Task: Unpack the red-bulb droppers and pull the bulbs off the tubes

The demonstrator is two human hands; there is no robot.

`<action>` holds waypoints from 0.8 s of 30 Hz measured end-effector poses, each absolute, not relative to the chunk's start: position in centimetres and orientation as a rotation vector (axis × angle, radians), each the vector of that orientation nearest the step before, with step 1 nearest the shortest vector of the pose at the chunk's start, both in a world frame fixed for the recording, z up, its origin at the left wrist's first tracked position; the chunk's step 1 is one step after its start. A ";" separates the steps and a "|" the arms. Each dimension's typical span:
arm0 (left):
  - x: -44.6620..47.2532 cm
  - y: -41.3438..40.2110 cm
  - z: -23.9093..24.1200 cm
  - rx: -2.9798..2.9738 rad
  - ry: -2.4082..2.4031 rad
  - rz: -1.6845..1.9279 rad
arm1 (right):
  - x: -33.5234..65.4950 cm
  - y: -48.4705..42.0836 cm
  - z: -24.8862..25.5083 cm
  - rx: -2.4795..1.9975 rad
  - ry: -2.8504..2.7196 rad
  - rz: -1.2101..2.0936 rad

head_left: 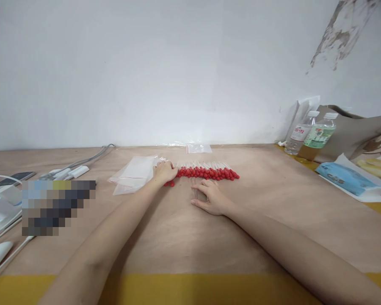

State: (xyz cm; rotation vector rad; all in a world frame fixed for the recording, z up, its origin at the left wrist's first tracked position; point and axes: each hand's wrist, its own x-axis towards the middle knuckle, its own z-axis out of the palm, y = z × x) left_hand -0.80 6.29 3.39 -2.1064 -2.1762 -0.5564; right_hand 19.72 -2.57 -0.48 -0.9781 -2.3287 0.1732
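Observation:
A row of several white sticks with red tips [209, 172] lies on the brown paper-covered table [178, 228]. My left hand [165, 172] rests at the row's left end, fingers curled over the sticks there. My right hand [210, 197] lies flat just in front of the row, fingers spread on a small clear bag [197, 191]. A pile of clear zip bags [133, 174] with red strips sits just left of my left hand.
Another clear bag [199, 148] lies by the wall. Two plastic bottles [309, 132] stand at the right, with a blue packet [346, 178] and a brown bag [358, 133] nearby. Cables, a white adapter [73, 171] and a phone [17, 176] lie at the left.

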 end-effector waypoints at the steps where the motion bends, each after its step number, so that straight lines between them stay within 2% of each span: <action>1: -0.7 6.4 3.3 -2.105 -2.175 -0.543 | 19.7 -2.6 -0.4 -0.973 -2.327 0.179; 9: -1.0 5.1 4.0 -1.998 -2.167 -0.619 | 19.7 -2.7 -0.4 -0.955 -2.223 0.196; 16: -2.4 -1.1 2.1 -2.528 -1.452 -0.919 | 19.8 -2.4 -0.6 -0.978 -1.925 0.046; 24: -2.0 -3.0 -0.3 -2.705 -1.273 -1.040 | 19.8 -2.3 -1.1 -0.936 -2.094 -0.124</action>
